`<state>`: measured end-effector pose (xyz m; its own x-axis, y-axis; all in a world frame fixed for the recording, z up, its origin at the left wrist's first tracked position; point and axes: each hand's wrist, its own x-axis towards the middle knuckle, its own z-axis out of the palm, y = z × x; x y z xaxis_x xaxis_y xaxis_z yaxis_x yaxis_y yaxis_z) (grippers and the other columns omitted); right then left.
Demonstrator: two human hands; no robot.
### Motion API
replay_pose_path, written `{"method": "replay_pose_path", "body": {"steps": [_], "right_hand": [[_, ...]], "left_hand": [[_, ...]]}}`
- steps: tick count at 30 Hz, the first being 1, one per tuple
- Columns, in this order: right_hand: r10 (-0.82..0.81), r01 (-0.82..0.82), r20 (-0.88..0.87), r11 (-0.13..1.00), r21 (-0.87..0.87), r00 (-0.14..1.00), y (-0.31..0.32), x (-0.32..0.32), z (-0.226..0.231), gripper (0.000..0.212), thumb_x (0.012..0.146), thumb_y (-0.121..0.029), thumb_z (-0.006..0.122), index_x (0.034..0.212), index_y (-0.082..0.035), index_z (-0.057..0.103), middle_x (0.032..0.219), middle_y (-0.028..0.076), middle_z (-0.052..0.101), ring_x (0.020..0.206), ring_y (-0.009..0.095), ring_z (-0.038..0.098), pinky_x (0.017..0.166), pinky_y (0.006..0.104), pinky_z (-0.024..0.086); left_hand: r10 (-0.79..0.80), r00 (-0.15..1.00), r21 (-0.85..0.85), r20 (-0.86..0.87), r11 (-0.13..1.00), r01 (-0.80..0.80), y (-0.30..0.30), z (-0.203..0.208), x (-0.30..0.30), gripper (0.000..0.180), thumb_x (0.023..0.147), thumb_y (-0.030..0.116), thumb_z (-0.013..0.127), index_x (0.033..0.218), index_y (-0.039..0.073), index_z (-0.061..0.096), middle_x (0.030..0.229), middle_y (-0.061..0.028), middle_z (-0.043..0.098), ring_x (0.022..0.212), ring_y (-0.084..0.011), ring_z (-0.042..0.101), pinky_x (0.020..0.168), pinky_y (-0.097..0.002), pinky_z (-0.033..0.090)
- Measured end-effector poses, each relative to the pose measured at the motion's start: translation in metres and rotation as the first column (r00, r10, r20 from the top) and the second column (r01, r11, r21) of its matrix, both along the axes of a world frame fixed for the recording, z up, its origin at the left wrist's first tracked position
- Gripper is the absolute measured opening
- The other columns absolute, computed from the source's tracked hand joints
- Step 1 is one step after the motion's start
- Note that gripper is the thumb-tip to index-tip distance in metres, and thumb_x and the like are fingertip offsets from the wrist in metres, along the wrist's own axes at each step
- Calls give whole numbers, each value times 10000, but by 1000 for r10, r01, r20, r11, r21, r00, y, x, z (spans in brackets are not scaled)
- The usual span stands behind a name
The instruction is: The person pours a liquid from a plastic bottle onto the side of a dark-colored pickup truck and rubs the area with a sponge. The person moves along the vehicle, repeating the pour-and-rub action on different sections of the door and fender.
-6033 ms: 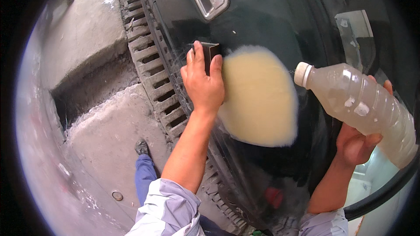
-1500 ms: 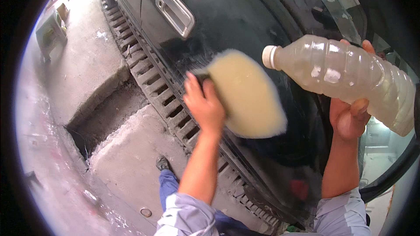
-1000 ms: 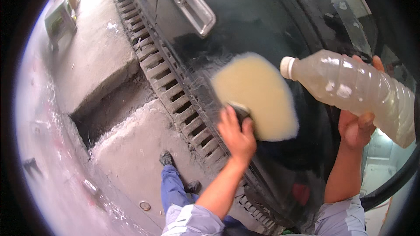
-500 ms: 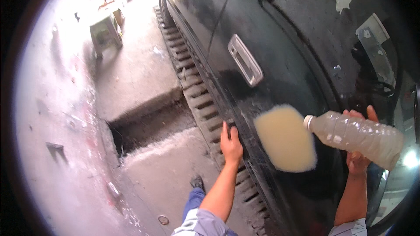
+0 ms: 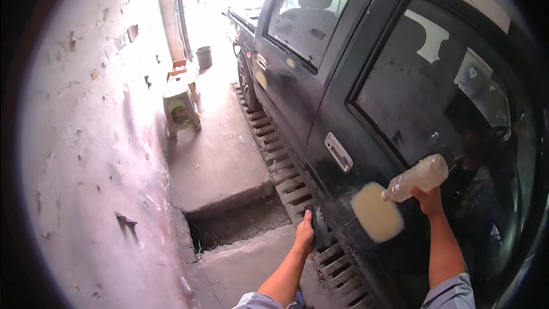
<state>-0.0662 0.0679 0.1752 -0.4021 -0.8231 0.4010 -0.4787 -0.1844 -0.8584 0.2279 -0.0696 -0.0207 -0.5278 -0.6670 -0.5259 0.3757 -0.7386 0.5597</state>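
Your left hand (image 5: 305, 233) grasps the dark block (image 5: 321, 226), now drawn off the pale patch (image 5: 377, 213), so rubbing seems paused. The patch sits right of that hand; beyond it, your right hand (image 5: 427, 198) clasps the cloudy bottle (image 5: 422, 175).

Head-worn fisheye view from above, tilted down and forward, pickup truck (image 5: 294, 94) close at three o'clock, wall (image 5: 86, 160) at nine

the left hand (image 5: 305, 236) took its dark block (image 5: 320, 230) off the tan patch (image 5: 377, 217), past the door's (image 5: 336, 186) bottom edge — the bottle (image 5: 419, 176) now tips cap (image 5: 384, 195) down.
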Motion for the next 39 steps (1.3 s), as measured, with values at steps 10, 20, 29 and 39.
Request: {"method": "replay_pose_path", "body": {"steps": [10,20,29,39], "right_hand": [[-147,260,600,960,-107,787,-22,127,-41,481,870,-280,740,1237,-49,532,1100,72,629,959,183,628,836,339,516],[-401,132,914,911,392,55,-24,260,-193,497,856,-508,698,1193,-173,553,987,30,671,802,209,665,577,322,528],[-614,-152,766,789,595,-190,-97,335,-251,562,782,-652,684,1098,-197,593,947,-22,643,762,161,611,549,282,475],[-550,-182,810,834,521,-202,-138,348,-274,526,825,-701,578,1057,-230,585,877,-32,633,664,155,586,514,267,456]], "left_hand": [[-157,976,-23,-153,988,156,32,-4,154,323,904,411,685,1078,140,651,999,-15,662,904,-159,600,795,-400,491],[-260,943,-62,-209,966,252,9,58,200,631,864,625,602,1172,74,616,1085,-122,665,1053,-266,625,888,-464,527],[-482,801,32,-354,850,525,-76,32,226,646,874,587,612,1274,82,569,1226,-52,628,1090,-232,601,916,-452,506],[-640,744,-79,-190,766,639,-112,43,191,604,919,553,555,1226,33,590,1200,-114,623,1033,-256,612,926,-412,485]]}}
